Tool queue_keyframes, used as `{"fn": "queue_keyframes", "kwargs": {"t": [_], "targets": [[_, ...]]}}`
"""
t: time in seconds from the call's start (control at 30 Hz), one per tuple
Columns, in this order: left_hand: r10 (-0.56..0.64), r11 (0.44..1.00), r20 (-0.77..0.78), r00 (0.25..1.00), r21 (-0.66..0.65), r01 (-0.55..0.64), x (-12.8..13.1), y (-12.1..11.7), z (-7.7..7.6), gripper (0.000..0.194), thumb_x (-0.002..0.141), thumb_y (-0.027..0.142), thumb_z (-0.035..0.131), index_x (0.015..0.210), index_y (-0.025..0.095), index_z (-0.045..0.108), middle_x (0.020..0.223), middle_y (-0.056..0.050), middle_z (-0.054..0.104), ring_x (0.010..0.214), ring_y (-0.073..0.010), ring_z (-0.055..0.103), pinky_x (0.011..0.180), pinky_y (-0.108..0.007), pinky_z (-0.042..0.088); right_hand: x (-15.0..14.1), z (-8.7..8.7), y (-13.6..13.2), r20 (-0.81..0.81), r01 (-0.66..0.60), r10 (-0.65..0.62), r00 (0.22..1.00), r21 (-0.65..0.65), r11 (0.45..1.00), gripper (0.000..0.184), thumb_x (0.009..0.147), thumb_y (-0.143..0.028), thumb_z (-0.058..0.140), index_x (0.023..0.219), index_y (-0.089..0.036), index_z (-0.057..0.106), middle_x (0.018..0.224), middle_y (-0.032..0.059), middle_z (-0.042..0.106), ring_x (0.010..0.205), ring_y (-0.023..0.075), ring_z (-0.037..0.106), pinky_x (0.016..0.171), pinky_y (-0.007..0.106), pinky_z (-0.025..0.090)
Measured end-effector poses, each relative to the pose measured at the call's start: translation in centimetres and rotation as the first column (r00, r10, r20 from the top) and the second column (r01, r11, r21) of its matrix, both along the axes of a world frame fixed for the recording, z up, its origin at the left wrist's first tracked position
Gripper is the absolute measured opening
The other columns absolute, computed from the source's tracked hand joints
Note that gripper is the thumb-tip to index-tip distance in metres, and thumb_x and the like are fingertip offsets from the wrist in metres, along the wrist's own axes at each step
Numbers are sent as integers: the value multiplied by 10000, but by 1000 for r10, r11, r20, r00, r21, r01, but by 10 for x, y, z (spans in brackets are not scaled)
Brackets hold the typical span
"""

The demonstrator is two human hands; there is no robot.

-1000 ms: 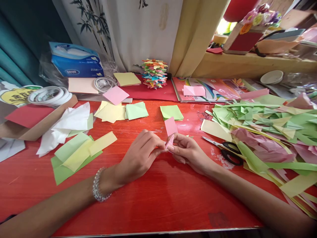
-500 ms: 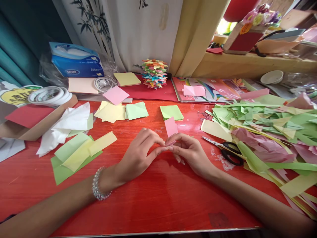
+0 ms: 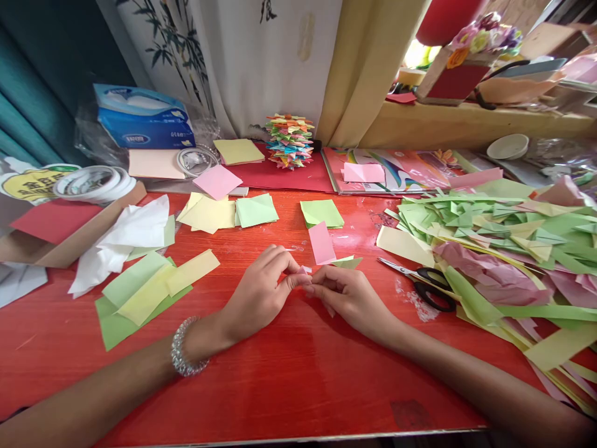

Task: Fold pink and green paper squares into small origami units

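A small folded piece of pink paper (image 3: 303, 270) pokes up between the fingertips at the middle of the table. My left hand (image 3: 265, 289) pinches it between thumb and forefinger. The fingers of my right hand (image 3: 352, 292) are pressed together against its right side, tip to tip with the left; most of the paper is hidden. Just beyond the hands lies a flat pink strip (image 3: 321, 242), below a stack of green squares (image 3: 321, 213). A folded green piece (image 3: 347, 262) lies behind my right hand.
Black-handled scissors (image 3: 422, 280) lie right of my right hand, beside a heap of green folded pieces (image 3: 489, 224). Green and yellow strips (image 3: 153, 286) are at left. Behind stand a layered paper tower (image 3: 290, 142), a tissue pack (image 3: 144, 118) and tape rolls (image 3: 93, 183).
My right hand has turned and its fingers have drawn in, uncovering the green piece behind it. The pink paper now shows higher, at the left fingertips.
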State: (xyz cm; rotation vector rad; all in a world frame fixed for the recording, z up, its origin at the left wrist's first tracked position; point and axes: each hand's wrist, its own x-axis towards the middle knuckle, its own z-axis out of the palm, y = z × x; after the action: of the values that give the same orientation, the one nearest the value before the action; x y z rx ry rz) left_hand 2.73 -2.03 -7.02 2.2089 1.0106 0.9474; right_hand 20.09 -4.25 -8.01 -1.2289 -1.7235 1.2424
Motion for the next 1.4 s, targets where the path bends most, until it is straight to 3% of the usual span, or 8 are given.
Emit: {"fn": "queue_keyframes", "kwargs": {"t": [0.23,0.5,0.67,0.8,0.97,1.07,1.23,1.4], "targets": [[-50,998,-110,993,-49,45,0,1,-3,158,886,237,494,740,179,488,742,5,527,732,-144,482,686,-285,420,-1,0,-3,70,2,-4,998,25,1000,176,836,-258,519,690,-161,535,563,-29,473,487,79,378,459,209,299],[-133,986,-100,986,92,142,0,-4,-3,225,860,95,454,656,176,404,651,11,446,640,-133,396,582,-251,361,-6,1,-14,158,-14,-2,987,96,995,256,840,-228,482,596,-175,422,524,-45,393,486,75,313,462,212,262],[-204,978,-103,974,-62,198,-2,-1,2,235,862,237,531,650,169,456,658,18,475,634,-120,436,581,-236,370,-7,5,-16,229,-41,21,973,84,996,215,834,-174,480,624,-173,437,553,-34,449,502,80,355,472,207,291],[-69,981,-138,988,-188,42,-6,9,5,263,889,351,474,698,179,529,711,13,540,696,-138,500,658,-260,403,5,16,-2,300,26,-79,951,176,984,257,815,-284,578,599,-167,500,537,-31,508,486,83,391,471,209,310],[17,998,-356,934,-58,-40,-12,24,-4,369,838,460,515,1098,199,513,925,-34,582,891,-214,514,836,-379,397,31,20,25,426,115,-418,802,577,809,252,845,-363,543,988,-169,615,842,49,635,686,159,542,650,286,415],[128,992,-307,943,53,-117,-15,29,-6,519,814,506,528,1222,203,422,1085,-63,539,1045,-236,464,933,-406,348,38,9,33,528,-24,-396,751,622,783,472,850,-390,527,1255,-153,478,1010,95,633,930,234,551,795,360,430],[296,955,-117,948,46,-293,-17,31,2,240,933,356,364,1014,197,524,983,-38,563,989,-184,492,915,-346,367,32,-6,30,581,-234,-332,743,691,684,237,880,-212,488,1069,-137,610,994,85,668,896,219,570,828,370,439],[189,966,-102,977,-162,-204,-12,18,8,304,929,403,352,1111,223,516,1071,-38,589,1051,-193,501,933,-362,380,22,2,16,509,-276,-399,762,814,511,256,857,-85,472,1079,-63,597,1049,125,655,934,220,562,833,370,446]]}}
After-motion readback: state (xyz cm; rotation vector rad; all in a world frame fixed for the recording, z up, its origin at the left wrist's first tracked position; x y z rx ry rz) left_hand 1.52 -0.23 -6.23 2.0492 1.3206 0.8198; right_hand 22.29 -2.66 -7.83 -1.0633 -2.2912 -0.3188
